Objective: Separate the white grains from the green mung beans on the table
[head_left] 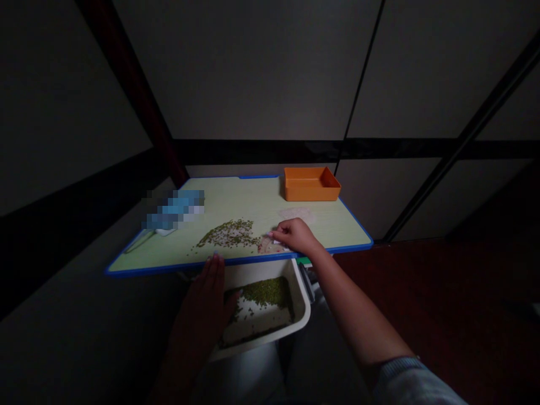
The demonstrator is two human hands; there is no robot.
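A pale green tabletop with a blue rim [177,264] carries a scattered pile of small green beans [230,232]. My right hand [295,235] rests on the table just right of the pile, fingers curled over a small white item I cannot make out. My left hand [208,304] lies flat with fingers together against the near left side of a white tub [301,306] held under the table's front edge. A heap of the same green beans [265,291] lies inside the tub.
An orange rectangular box [311,184] stands at the table's back right corner. A blue object [175,209] lies at the left, with a thin cord near it. Dark wall panels rise behind the table; a dark red floor lies to the right.
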